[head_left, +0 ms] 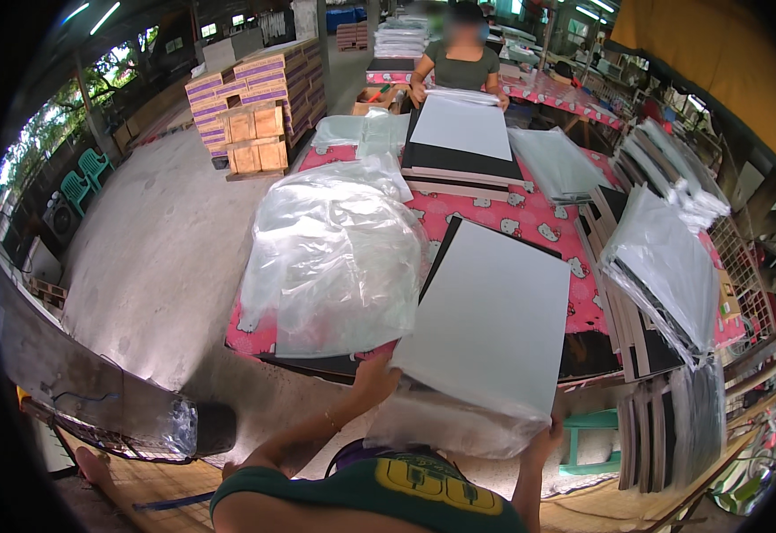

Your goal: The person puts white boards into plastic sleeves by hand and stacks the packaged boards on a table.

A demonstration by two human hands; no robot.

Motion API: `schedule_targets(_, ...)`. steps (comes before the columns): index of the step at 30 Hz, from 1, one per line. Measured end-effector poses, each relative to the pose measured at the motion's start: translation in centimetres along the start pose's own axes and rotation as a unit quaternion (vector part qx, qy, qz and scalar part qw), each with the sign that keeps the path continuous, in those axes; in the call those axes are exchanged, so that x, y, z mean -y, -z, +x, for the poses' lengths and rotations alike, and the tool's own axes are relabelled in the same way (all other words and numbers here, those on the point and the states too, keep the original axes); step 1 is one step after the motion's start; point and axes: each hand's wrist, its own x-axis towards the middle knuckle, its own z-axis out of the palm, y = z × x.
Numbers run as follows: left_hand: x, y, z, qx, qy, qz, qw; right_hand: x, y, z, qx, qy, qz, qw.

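Note:
A large white board [494,311] lies before me at a slant, its near part inside a clear plastic bag [459,425]. At the bag's left side, my left hand [377,380] is closed on the plastic near the board's corner. My right hand [542,439] grips the bag by its near right corner. Both hands' fingertips are partly hidden by the plastic. Under the board's far end shows the edge of a black board [442,258]. A heap of clear plastic bags [330,258] spreads over the table to the left of the board.
Bagged boards [659,266] lean along the right of the pink patterned table [459,206], with black boards [632,333] beside them. Across the table a person [461,67] handles another white board [463,129] on a stack. Stacked cartons [259,89] stand at the back left.

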Motion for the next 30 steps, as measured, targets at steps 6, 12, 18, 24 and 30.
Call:
schedule_targets(6, 0.3, 1.4, 0.1, 0.018, 0.031, -0.093, 0.995, -0.8, 2.8, -3.6, 0.072, -0.122, 0.019, 0.99)
schedule_targets(12, -2.9, 4.6, 4.0, 0.076, 0.119, -0.35, 0.926, 0.1, -0.1, -7.5, 0.164, -0.244, 0.137, 0.946)
schedule_targets(18, -10.3, 13.3, 2.0, 0.003, -0.104, -0.218, 0.97, -0.9, -5.2, -10.7, 0.214, -0.247, 0.25, 0.912)
schedule_targets(24, -6.4, 21.0, 0.7, -0.126, -0.046, -0.21, 0.968, 0.3, -14.4, -11.2, 0.265, -0.208, 0.27, 0.902)
schedule_targets(30, 3.8, 30.3, 0.8, -0.229, 0.026, -0.265, 0.936, 0.2, -27.8, -13.5, 0.351, -0.172, 0.255, 0.884)
